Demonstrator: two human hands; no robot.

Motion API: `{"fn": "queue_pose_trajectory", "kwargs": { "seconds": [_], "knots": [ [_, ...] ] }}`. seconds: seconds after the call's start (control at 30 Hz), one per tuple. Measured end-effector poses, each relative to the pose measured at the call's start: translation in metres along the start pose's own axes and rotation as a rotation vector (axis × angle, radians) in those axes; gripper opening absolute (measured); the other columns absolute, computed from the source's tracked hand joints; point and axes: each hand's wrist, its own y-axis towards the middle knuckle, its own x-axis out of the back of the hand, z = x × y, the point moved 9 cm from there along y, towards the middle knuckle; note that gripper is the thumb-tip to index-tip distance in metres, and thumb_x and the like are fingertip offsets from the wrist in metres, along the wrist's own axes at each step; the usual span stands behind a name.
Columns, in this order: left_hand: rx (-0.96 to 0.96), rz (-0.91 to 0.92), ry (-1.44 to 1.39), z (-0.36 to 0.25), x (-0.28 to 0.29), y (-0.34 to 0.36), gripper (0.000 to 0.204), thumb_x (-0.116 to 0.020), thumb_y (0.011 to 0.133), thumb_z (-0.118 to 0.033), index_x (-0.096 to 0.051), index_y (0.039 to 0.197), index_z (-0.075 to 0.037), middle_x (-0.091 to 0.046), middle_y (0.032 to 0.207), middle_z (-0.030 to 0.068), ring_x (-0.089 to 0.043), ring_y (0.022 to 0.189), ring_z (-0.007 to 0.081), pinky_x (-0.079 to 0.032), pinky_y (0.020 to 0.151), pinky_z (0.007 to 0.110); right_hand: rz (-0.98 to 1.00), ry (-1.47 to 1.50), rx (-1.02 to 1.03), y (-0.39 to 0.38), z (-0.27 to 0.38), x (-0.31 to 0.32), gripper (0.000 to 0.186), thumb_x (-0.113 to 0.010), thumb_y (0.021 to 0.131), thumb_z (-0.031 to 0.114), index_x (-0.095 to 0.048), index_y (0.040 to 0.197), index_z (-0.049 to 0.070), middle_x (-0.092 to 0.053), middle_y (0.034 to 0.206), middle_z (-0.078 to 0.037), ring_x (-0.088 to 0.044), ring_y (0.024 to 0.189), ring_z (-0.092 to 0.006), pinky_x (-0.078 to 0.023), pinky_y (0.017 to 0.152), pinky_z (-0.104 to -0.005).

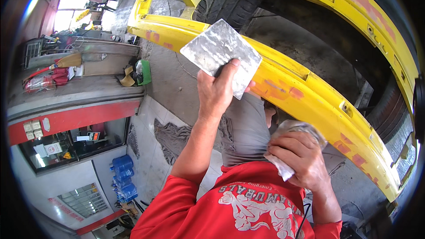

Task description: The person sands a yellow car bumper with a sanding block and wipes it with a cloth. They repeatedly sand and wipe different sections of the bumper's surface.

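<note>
My left hand (217,90) is raised and grips a square grey metal plate (219,48) smeared with pale filler, thumb on its lower edge. The plate sits in front of a long yellow car body panel (318,106) that carries several orange-red patches (295,93). My right hand (301,159) is lower, just below the panel, closed on a small white-grey spreader (295,128) whose end sticks out under the fingers. Grey trousers and my red shirt fill the bottom middle.
A black tyre (230,0) shows behind the panel. A grey rag (170,137) lies on the pale tiled floor. Blue water jugs (123,168), a green basket (144,71) and a cluttered counter with a red edge (75,115) stand at the left.
</note>
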Motion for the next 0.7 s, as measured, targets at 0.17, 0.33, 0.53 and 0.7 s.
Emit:
{"fn": "queue_pose_trajectory", "kwargs": {
  "seconds": [0.17, 0.33, 0.53, 0.7],
  "knots": [
    [0.003, -0.181, -0.057, 0.003, 0.033, 0.013, 0.039, -0.071, 0.108, -0.02, -0.068, 0.131, 0.011, -0.082, 0.103, 0.0196, -0.081, 0.068, 0.03, -0.065, 0.051, 0.039, 0.11, -0.083, 0.016, -0.025, -0.044, -0.049, 0.042, -0.089, 0.084, 0.014, -0.082, 0.126, 0.018, -0.079, 0.135, -0.006, -0.075, 0.128, -0.0314, -0.059, 0.11, -0.0506],
    [-0.059, -0.064, -0.062, 0.013, -0.026, -0.037, 0.037, -0.075, 0.107, -0.013, -0.065, 0.134, 0.01, -0.081, 0.103, 0.0195, -0.082, 0.07, 0.031, -0.068, 0.056, 0.041, 0.245, -0.101, -0.329, -0.067, -0.187, -0.107, 0.049, -0.082, 0.093, 0.01, -0.081, 0.14, 0.025, -0.074, 0.147, -0.008, -0.065, 0.144, -0.0356, -0.05, 0.125, -0.0508],
    [-0.02, -0.02, -0.018, 0.011, -0.025, -0.027, 0.031, -0.07, 0.11, -0.013, -0.071, 0.127, 0.013, -0.083, 0.104, 0.0218, -0.083, 0.072, 0.0282, -0.07, 0.059, 0.041, 0.175, -0.234, -0.681, -0.13, -0.319, -0.121, 0.049, -0.08, 0.096, 0.011, -0.08, 0.143, 0.025, -0.073, 0.15, -0.009, -0.063, 0.146, -0.0368, -0.049, 0.126, -0.0508],
    [-0.013, -0.001, 0.025, 0.006, -0.036, -0.037, 0.029, -0.07, 0.11, -0.012, -0.071, 0.129, 0.011, -0.083, 0.103, 0.0203, -0.083, 0.072, 0.0264, -0.069, 0.059, 0.039, 0.168, -0.221, -0.726, -0.143, -0.335, -0.119, 0.049, -0.081, 0.096, 0.012, -0.08, 0.143, 0.025, -0.073, 0.15, -0.009, -0.064, 0.145, -0.0367, -0.049, 0.125, -0.0508]
  ]
}}
